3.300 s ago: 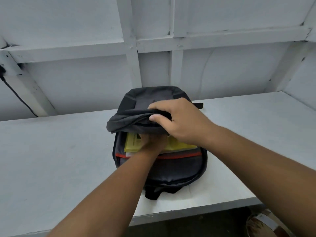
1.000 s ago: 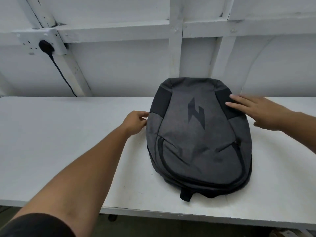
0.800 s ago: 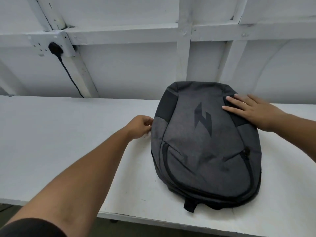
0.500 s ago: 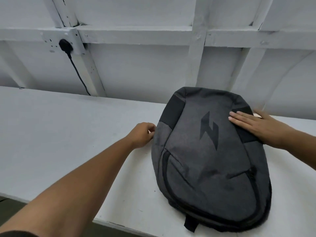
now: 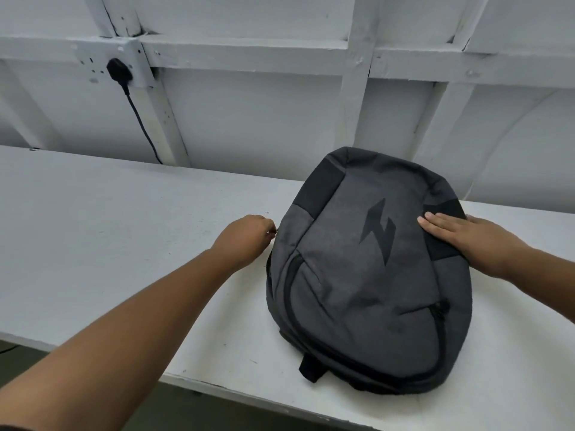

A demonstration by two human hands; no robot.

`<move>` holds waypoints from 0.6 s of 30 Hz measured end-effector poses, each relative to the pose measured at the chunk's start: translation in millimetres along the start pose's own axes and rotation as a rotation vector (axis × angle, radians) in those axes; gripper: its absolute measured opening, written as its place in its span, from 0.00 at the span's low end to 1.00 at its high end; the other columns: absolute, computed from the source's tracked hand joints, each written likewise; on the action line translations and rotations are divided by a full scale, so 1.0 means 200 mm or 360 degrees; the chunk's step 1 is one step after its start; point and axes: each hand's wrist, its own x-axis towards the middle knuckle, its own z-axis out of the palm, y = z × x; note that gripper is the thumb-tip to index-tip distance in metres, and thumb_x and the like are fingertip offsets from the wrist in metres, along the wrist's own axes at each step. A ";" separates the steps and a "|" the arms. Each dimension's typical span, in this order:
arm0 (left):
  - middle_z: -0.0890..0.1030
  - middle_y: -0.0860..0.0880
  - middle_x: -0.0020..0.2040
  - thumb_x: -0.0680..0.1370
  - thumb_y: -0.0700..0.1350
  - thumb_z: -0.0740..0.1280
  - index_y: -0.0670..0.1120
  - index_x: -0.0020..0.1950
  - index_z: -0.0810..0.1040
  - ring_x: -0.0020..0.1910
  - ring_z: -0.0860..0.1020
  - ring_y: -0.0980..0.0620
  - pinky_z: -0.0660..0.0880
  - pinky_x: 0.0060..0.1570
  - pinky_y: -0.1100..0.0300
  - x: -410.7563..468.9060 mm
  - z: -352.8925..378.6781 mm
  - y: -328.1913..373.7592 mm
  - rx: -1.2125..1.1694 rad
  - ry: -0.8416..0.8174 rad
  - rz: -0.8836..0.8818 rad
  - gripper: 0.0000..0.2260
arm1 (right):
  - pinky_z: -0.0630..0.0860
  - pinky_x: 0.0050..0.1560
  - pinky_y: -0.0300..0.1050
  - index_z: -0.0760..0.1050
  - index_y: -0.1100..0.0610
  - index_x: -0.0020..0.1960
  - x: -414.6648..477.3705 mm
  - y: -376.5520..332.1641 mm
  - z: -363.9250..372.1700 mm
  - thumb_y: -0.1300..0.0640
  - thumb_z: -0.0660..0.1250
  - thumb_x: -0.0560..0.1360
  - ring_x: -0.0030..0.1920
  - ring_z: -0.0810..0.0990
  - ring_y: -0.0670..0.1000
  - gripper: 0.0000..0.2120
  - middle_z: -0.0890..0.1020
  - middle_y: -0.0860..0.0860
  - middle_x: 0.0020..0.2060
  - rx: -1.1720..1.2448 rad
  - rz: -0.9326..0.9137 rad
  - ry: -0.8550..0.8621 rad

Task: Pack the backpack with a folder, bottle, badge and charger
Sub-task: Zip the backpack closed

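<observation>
A dark grey backpack (image 5: 357,275) with a black lightning mark lies flat on the white table (image 5: 109,237), front side up and closed. My left hand (image 5: 245,236) is at its left edge with fingers curled, pinching something small there that looks like a zipper pull. My right hand (image 5: 466,237) lies flat with straight fingers on the bag's upper right side, over a black patch. The folder, bottle, badge and charger are out of sight.
A black plug (image 5: 118,73) sits in a wall socket at the upper left, and its cable (image 5: 143,126) runs down behind the table. White wall beams rise behind the bag. The table's front edge (image 5: 217,390) runs close to the bag's bottom.
The bag was open with a yellow folder showing inside; now it is closed and lies front up. Over the last second both hands stay at its sides while the view shifts.
</observation>
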 end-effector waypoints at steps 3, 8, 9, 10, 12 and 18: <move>0.81 0.46 0.57 0.84 0.47 0.58 0.45 0.62 0.80 0.53 0.79 0.46 0.74 0.48 0.56 -0.05 -0.02 -0.03 -0.0012 -0.0018 0.0002 0.14 | 0.65 0.69 0.49 0.38 0.47 0.79 -0.03 -0.06 0.02 0.60 0.63 0.79 0.79 0.59 0.48 0.41 0.55 0.49 0.81 -0.0067 0.0119 0.0033; 0.81 0.48 0.58 0.85 0.48 0.58 0.48 0.64 0.80 0.54 0.79 0.47 0.69 0.45 0.59 -0.12 -0.05 -0.09 -0.0038 -0.0006 0.0033 0.14 | 0.65 0.65 0.47 0.41 0.50 0.82 -0.09 -0.16 -0.01 0.54 0.59 0.80 0.79 0.60 0.47 0.37 0.56 0.51 0.81 -0.0248 0.0163 -0.0055; 0.80 0.48 0.58 0.85 0.48 0.58 0.48 0.64 0.80 0.54 0.79 0.47 0.70 0.46 0.59 -0.14 -0.06 -0.10 -0.0049 -0.0001 0.0023 0.14 | 0.65 0.65 0.46 0.42 0.51 0.82 -0.10 -0.18 -0.02 0.54 0.58 0.81 0.79 0.59 0.47 0.36 0.55 0.52 0.81 -0.0275 0.0184 -0.0103; 0.80 0.48 0.58 0.85 0.47 0.58 0.48 0.64 0.80 0.54 0.78 0.47 0.72 0.47 0.58 -0.16 -0.06 -0.11 -0.0057 0.0006 0.0012 0.13 | 0.65 0.63 0.47 0.43 0.52 0.82 -0.10 -0.20 -0.03 0.53 0.58 0.80 0.79 0.60 0.48 0.36 0.56 0.52 0.81 -0.0291 0.0194 -0.0112; 0.80 0.49 0.56 0.84 0.47 0.59 0.49 0.63 0.80 0.54 0.79 0.48 0.74 0.48 0.56 -0.20 -0.06 -0.13 -0.0076 0.0022 -0.0001 0.13 | 0.66 0.60 0.49 0.47 0.53 0.82 -0.12 -0.23 -0.04 0.51 0.59 0.79 0.77 0.65 0.48 0.36 0.60 0.53 0.80 -0.0263 0.0241 -0.0137; 0.80 0.50 0.54 0.83 0.48 0.60 0.49 0.60 0.80 0.50 0.78 0.49 0.73 0.45 0.56 -0.29 -0.08 -0.16 -0.0083 0.0086 -0.0099 0.11 | 0.62 0.59 0.51 0.48 0.57 0.82 -0.17 -0.34 -0.07 0.48 0.55 0.81 0.69 0.75 0.50 0.34 0.63 0.52 0.79 -0.0371 0.0388 -0.0279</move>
